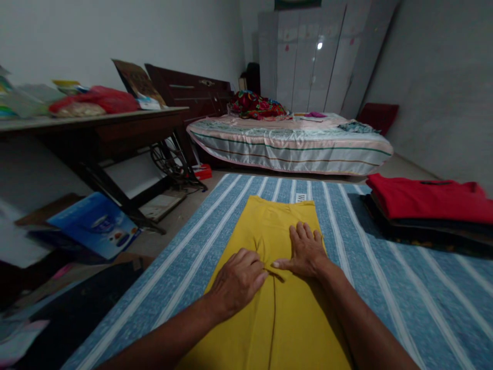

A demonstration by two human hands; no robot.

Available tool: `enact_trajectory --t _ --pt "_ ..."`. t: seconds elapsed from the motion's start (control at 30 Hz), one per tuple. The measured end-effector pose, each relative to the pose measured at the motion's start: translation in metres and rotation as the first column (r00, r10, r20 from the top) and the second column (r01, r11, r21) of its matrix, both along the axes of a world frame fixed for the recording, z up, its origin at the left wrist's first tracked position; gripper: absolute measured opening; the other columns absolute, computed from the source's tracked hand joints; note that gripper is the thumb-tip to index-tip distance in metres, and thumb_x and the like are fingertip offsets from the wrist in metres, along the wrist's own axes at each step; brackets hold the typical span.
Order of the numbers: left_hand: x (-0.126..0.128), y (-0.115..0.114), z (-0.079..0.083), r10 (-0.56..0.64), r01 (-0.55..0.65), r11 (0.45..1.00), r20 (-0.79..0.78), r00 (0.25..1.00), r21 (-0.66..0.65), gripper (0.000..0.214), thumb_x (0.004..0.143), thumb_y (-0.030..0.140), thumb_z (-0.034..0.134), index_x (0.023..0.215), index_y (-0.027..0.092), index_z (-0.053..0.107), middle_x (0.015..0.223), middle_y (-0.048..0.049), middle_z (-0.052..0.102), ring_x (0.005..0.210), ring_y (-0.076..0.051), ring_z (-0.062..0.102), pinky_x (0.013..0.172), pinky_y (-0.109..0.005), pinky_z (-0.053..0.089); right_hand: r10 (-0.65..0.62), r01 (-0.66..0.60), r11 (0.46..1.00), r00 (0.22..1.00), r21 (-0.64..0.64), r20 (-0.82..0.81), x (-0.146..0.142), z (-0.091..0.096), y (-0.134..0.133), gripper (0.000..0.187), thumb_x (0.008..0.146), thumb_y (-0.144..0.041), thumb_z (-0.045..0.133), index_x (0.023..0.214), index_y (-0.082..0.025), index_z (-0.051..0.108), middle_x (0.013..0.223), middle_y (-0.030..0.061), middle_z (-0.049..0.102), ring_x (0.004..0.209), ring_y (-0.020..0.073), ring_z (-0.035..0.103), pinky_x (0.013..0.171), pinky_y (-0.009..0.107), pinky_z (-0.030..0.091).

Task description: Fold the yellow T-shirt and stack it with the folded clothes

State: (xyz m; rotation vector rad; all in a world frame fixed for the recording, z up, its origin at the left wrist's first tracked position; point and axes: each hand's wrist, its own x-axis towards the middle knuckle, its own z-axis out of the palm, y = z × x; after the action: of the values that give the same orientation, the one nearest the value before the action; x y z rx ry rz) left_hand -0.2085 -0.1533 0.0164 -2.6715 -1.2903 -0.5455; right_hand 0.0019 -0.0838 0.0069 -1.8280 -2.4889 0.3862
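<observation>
A yellow garment lies flat and lengthwise on a blue mat with white stripes on the floor. My left hand rests on the cloth with its fingers curled, pinching a small fold near the garment's middle. My right hand lies flat on the garment just to the right, fingers stretched forward and thumb pointing at the left hand. The two hands almost touch.
A stack of folded clothes with a red one on top sits at the mat's right. A bed stands beyond the mat, wardrobes behind it. At the left are a sewing-machine table and a blue box.
</observation>
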Motion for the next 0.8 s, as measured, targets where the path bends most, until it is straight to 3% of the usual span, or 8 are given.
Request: enact_trajectory --t 0.2,0.33,0.6,0.8 --pt "0.01 -0.005 -0.004 0.111 -0.11 0.993 -0.034 0.993 0.033 0.015 0.088 0.023 0.051 0.074 0.019 0.053 0.081 -0.0039 0.054 0.077 -0.018 0.049 0.07 -0.033 0.043 0.007 -0.007 1.0 1.0 0.012 0.007 0.002 -0.005 0.001 0.119 0.063 -0.083 0.049 0.147 -0.004 0.02 0.152 0.025 0.011 0.139 0.0396 0.005 0.108 0.056 0.005" --pt "0.008 -0.013 -0.002 0.08 -0.082 0.996 -0.072 0.994 -0.023 0.003 0.085 0.021 0.054 0.085 0.019 0.055 0.087 -0.0044 0.056 0.084 -0.019 0.05 0.074 -0.033 0.045 -0.005 0.004 0.999 1.0 0.032 0.023 0.002 -0.008 0.0 0.116 0.064 -0.083 0.049 0.146 -0.005 0.021 0.152 0.0238 0.013 0.139 0.0389 0.006 0.108 0.055 0.007" --pt "0.0 -0.023 -0.006 0.016 -0.021 0.998 -0.076 0.997 -0.067 0.026 0.087 0.021 0.051 0.112 0.013 0.052 0.107 -0.0085 0.057 0.102 -0.022 0.048 0.09 -0.037 0.043 0.017 -0.026 0.989 0.998 0.145 0.063 0.007 -0.006 -0.003 0.103 0.07 -0.079 0.046 0.143 -0.008 0.029 0.148 0.022 0.024 0.136 0.0377 0.018 0.105 0.052 0.017" --pt "0.004 -0.025 -0.011 0.018 -0.025 0.997 -0.08 0.997 -0.079 0.036 0.087 0.032 0.051 0.118 0.013 0.051 0.118 -0.0101 0.054 0.111 -0.025 0.046 0.096 -0.039 0.04 0.03 -0.057 0.968 0.993 0.244 0.116 0.007 0.002 -0.029 0.095 0.078 -0.078 0.036 0.145 -0.011 0.026 0.151 0.0195 0.02 0.138 0.0351 0.012 0.108 0.051 0.007"
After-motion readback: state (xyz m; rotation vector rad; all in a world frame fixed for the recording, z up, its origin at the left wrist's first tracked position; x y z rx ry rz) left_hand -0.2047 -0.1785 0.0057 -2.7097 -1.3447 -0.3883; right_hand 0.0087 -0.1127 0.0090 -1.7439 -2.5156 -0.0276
